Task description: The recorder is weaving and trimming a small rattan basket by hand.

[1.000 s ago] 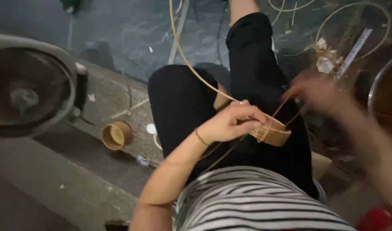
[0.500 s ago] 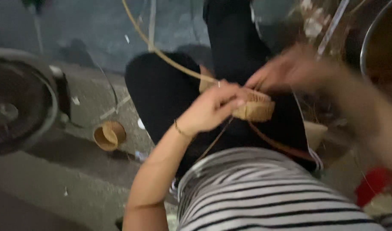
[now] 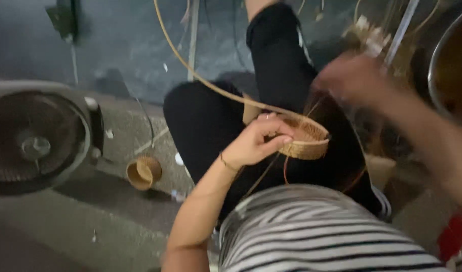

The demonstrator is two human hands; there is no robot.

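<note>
A small round woven basket (image 3: 307, 139) of tan cane rests over my lap. My left hand (image 3: 257, 142) grips its near-left rim between thumb and fingers. A long cane strip (image 3: 190, 65) runs from the basket up and away to the top of the view. My right hand (image 3: 353, 80) is raised above and right of the basket, blurred by motion, with thin strands running from it down toward the rim. Whether its fingers pinch a strand is unclear. I sit with black trousers and a striped shirt.
A floor fan (image 3: 37, 136) lies at the left. A small finished woven cup (image 3: 144, 172) stands on the concrete floor beside my knee. A large metal basin (image 3: 450, 60) and loose cane coils (image 3: 372, 35) sit at the upper right.
My right hand has lifted up and to the right away from the basket rim. My left hand keeps hold of the basket, and the view has shifted to the left.
</note>
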